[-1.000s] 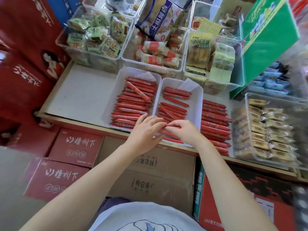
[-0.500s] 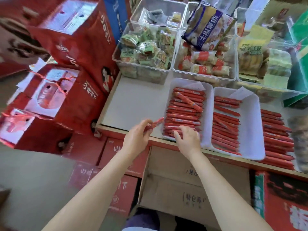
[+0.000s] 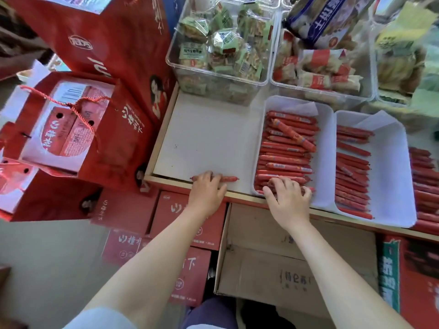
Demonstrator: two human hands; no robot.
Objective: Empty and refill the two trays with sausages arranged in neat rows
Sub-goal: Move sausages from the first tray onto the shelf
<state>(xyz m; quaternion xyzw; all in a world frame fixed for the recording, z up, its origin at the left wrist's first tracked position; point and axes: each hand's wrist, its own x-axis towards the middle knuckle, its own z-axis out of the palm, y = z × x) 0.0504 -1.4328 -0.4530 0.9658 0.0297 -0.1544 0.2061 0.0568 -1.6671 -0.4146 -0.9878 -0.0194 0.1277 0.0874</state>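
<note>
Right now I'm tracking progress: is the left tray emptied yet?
No. The left tray holds stacked sausages; only one sausage lies outside on the shelf.
</note>
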